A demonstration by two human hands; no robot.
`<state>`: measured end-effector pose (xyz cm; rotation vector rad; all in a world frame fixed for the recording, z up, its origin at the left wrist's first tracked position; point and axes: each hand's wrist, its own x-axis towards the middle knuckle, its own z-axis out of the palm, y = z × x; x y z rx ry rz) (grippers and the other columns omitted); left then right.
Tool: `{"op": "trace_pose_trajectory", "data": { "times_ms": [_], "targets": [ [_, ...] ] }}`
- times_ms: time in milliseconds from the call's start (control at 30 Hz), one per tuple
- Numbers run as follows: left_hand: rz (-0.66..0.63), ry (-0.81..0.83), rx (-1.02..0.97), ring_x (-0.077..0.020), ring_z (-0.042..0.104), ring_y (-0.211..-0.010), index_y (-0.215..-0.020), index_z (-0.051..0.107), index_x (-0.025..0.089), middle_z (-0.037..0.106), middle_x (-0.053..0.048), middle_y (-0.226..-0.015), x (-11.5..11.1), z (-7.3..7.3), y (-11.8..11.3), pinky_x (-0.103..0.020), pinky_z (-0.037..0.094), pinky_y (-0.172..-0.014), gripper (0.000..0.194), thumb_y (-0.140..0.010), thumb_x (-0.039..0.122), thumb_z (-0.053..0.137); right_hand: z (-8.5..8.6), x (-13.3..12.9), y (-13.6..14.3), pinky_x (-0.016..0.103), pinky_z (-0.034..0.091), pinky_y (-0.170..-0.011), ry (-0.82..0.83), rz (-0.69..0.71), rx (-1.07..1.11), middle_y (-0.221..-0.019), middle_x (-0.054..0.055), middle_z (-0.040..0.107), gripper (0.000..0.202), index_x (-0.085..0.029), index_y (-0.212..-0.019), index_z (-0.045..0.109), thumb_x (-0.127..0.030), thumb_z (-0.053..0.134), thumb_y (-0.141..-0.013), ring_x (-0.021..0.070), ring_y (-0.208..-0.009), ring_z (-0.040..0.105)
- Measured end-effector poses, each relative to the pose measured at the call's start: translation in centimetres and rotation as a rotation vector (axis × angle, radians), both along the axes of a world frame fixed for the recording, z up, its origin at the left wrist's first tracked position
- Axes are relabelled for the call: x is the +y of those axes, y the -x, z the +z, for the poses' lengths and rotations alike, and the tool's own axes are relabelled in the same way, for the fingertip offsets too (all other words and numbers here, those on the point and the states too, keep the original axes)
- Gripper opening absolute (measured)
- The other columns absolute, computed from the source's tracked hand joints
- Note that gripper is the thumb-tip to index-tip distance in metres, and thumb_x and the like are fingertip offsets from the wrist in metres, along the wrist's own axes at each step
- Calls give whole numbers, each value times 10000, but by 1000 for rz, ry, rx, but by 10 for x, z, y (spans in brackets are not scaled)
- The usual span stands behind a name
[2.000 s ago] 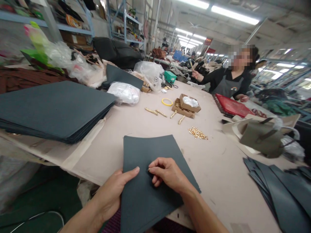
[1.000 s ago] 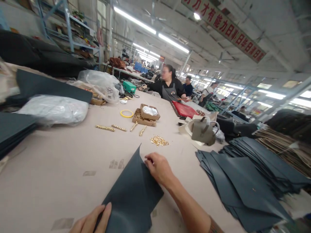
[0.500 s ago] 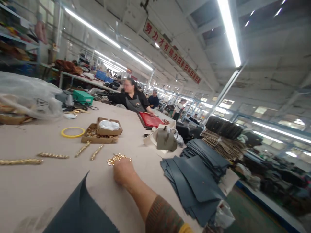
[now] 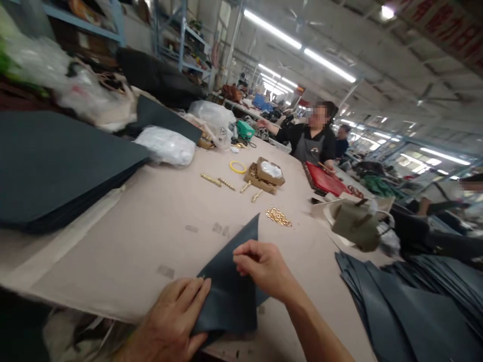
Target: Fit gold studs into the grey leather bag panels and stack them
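Note:
A dark blue leather sheet [image 4: 230, 296] is bent over at the table's near edge. My left hand [image 4: 171, 319] grips its left side, fingers on top and thumb by the lower edge. A tiny bright fitting [image 4: 204, 277] shows just beyond those fingertips. Above the sheet, my right hand [image 4: 264, 264] is closed in a pinch; whatever lies between its fingertips is too small to make out. Past the sheet's far corner lies a loose pile of small gold metal pieces [image 4: 278, 216].
Short gold strips [image 4: 211, 179] lie near a yellow tape roll [image 4: 238, 167] and small cardboard boxes [image 4: 260, 180]. Dark sheets are stacked at left [image 4: 64, 166] and right [image 4: 411, 306]. An olive bag [image 4: 356, 223] stands at right. Across the table, a person [image 4: 315, 136] stands by a red panel [image 4: 328, 179].
My right hand has come back from the gold pile to above the leather sheet, now pinched. My left hand has come into view on the sheet. The view has swung left and down.

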<state>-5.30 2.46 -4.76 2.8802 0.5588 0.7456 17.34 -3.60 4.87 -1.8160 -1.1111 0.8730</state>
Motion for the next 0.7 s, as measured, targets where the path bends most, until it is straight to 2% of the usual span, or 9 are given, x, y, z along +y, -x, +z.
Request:
{"op": "trace_pose_trajectory", "data": {
  "times_ms": [133,267,433,700],
  "targets": [
    [-2,-5,-86,-265,529,-1071,-1218,564,126,660,-70,-1132,-4,10,-6,-381,439,-966,647,-577,102,646,-14,10,40,205,436,-589,46,211,-246,-686,-6,684,134,-183,-787,704,-191,572,-808,109,-619,610],
    [-24,-32,-215,-249,555,-1007,-1107,630,121,693,-56,-1034,-2,19,-8,-364,463,-915,549,-558,112,622,-19,23,47,194,411,-648,82,307,-389,-756,-3,725,161,-194,-767,724,-161,571,-803,109,-703,635],
    [-31,-21,-204,-254,558,-989,-1098,630,94,697,-73,-1006,0,20,-7,-373,477,-891,547,-551,103,614,-13,28,46,180,389,-595,149,348,-406,-723,1,727,164,-189,-782,744,-166,581,-784,99,-644,619],
    [-58,-81,-146,-267,554,-993,-1152,589,120,692,-76,-1043,2,9,-3,-381,463,-891,583,-570,144,616,-10,36,46,165,392,-543,234,341,-337,-670,4,714,174,-179,-771,758,-162,588,-743,97,-597,603]
  ]
}}
